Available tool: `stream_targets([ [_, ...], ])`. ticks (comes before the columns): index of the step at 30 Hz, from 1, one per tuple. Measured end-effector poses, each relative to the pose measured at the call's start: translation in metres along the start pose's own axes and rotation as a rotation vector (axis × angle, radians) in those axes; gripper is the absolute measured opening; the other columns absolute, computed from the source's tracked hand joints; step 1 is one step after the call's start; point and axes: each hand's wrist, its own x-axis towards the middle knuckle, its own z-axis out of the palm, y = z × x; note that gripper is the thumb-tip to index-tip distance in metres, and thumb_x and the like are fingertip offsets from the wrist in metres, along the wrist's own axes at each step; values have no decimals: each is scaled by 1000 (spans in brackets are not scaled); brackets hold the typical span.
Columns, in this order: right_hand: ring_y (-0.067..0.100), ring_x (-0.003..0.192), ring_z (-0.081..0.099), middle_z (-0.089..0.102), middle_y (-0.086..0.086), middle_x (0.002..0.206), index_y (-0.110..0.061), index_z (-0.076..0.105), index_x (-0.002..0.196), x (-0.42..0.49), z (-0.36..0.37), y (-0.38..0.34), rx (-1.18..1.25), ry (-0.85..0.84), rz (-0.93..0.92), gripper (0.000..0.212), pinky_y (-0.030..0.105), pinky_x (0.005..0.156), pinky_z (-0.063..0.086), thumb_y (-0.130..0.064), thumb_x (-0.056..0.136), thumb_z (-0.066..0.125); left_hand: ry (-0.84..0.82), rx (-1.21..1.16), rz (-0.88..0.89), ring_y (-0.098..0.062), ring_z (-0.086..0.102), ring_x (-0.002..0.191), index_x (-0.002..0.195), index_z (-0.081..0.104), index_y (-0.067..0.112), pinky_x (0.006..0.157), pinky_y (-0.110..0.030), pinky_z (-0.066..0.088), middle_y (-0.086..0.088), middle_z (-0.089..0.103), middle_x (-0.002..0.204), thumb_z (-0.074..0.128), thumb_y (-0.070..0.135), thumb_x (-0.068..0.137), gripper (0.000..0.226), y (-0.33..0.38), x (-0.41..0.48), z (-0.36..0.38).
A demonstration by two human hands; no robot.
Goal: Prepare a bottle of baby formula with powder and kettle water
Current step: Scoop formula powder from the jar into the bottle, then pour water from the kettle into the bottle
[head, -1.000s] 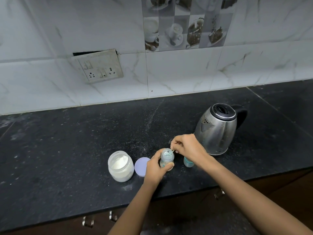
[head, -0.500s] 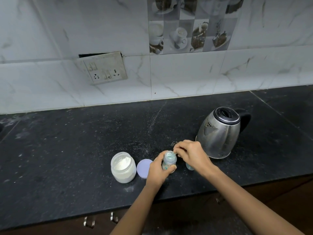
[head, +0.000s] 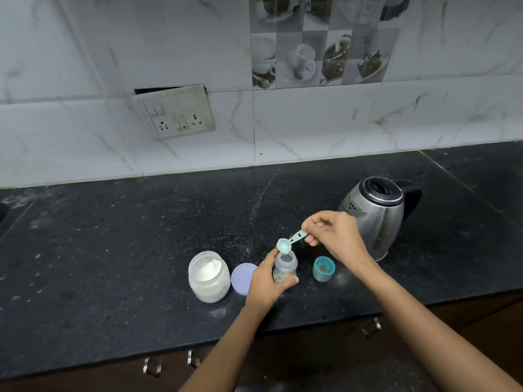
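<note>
A small clear baby bottle (head: 285, 265) stands uncapped on the black counter (head: 119, 250), and my left hand (head: 267, 282) grips its body. Pinched by the handle in my right hand (head: 335, 237), a teal measuring scoop (head: 290, 242) has its bowl tipped right over the bottle's mouth. Left of the bottle stands an uncovered clear jar of white formula powder (head: 209, 277), with its lilac lid (head: 242, 278) lying flat beside it. The bottle's teal cap (head: 323, 269) sits to the right. Behind my right hand stands a steel kettle (head: 376, 216), lid closed.
A tiled wall with a loose socket plate (head: 174, 111) rises behind the counter. The counter's front edge runs just below my wrists, with dark cabinet doors and metal handles (head: 152, 366) underneath. Specks of spilled powder lie around the bottle.
My right hand has lifted and drawn back to the right, so the scoop and the teal cap now show. The left hand keeps its hold on the bottle.
</note>
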Motion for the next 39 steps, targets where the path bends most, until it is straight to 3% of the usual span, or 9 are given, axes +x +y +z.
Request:
stream_targets([
  [3,21,64,71,71,7,65,-12,73,81,6,1,-9,96,9,-28,6,26,65,58,-12,86,70,3,4,-37,6,42,125,145,32,27,105,-16,33,22,42,138,83,29,70,91,-7,-6,-2],
  [6,20,63,70,71,8,66,-10,74,82,11,16,-20,208,-2,-53,4,25,60,56,-11,85,71,60,12,-79,-5,39,132,147,30,19,111,-28,32,9,41,144,81,32,72,92,-12,-17,-5],
  [11,10,58,66,68,-1,62,-13,73,79,15,79,-23,165,-94,-65,6,21,54,50,-11,84,71,108,29,-104,-3,43,128,144,36,17,106,-18,32,8,46,142,80,30,75,83,-19,-43,-13],
  [16,-2,55,55,64,-11,62,-11,74,81,9,139,-17,-26,-274,-177,6,13,60,45,-11,82,69,129,96,-80,-2,45,126,141,41,17,107,-24,37,12,48,136,78,30,77,75,-23,-56,-27],
  [21,9,77,62,68,-2,85,-15,75,80,8,173,2,-128,-368,-253,5,30,75,53,-15,81,71,137,110,-67,0,55,112,128,50,22,98,-34,46,10,62,120,74,34,75,59,-26,-58,-35],
  [24,7,89,61,65,-3,98,-15,77,88,8,174,9,-144,-396,-256,11,22,80,50,-19,86,67,143,120,-48,0,56,109,125,52,22,96,-34,47,11,63,116,74,31,76,55,-25,-57,-37],
  [27,3,91,59,63,-2,105,-14,75,104,6,160,9,-121,-325,-294,19,10,79,43,-19,93,60,127,140,-29,-2,53,115,128,50,22,99,-33,45,10,61,122,73,36,75,60,-26,-53,-36],
  [31,-2,86,59,66,-3,101,-14,75,101,5,116,9,-30,-149,-312,16,9,73,42,-16,93,61,131,132,-45,-1,43,125,140,41,21,106,-22,35,14,48,135,77,34,76,75,-17,-44,-27],
  [39,16,86,64,68,1,92,-15,73,89,17,-24,19,45,272,-440,11,27,75,50,-11,92,62,158,39,-81,-4,45,125,144,33,21,104,-23,36,10,48,137,83,33,67,93,0,-19,10],
])
